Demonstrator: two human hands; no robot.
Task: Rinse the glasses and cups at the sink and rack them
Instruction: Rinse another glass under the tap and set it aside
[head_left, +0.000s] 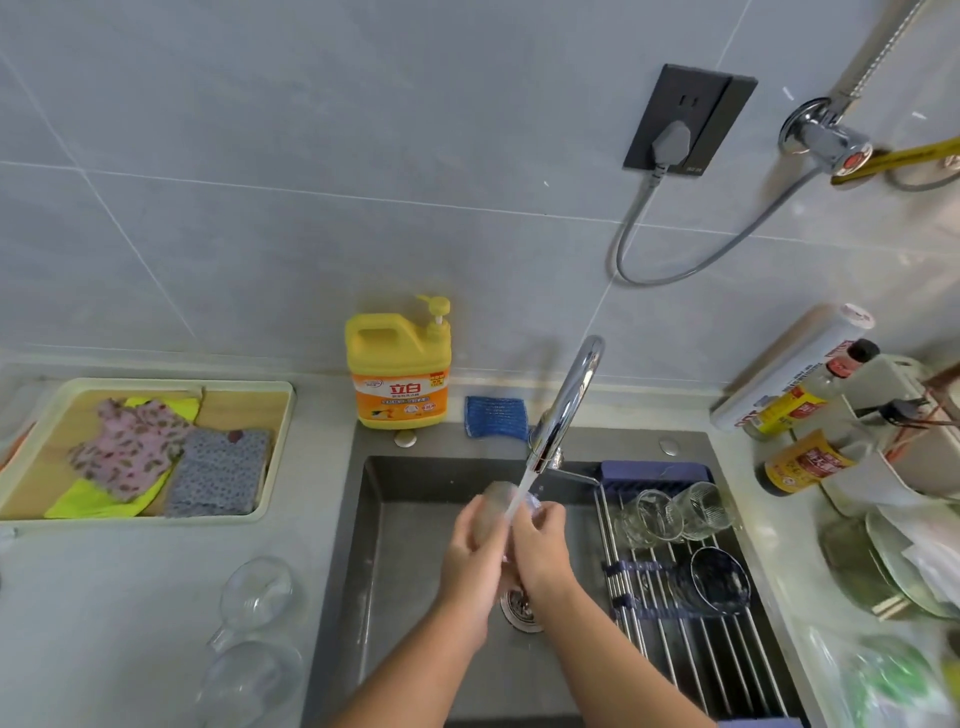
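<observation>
Over the dark sink (410, 525) both hands hold one clear glass (500, 503) under the water running from the chrome tap (569, 400). My left hand (475, 545) wraps the glass from the left. My right hand (540, 551) grips its right side, fingers at the rim. On the roll-up rack (670, 623) across the sink's right part lie two clear ribbed glasses (649, 519) (701, 509) on their sides and a darker glass (719, 582). Two clear handled cups (254, 592) (254, 680) rest on the counter left of the sink.
A yellow detergent bottle (399, 369) and a blue scrubber (496, 417) stand behind the sink. A tray (275, 447) with cloths sits far left. Sauce bottles (800, 462), a holder and stacked plates (893, 566) crowd the right counter. A plugged socket (685, 122) is on the wall.
</observation>
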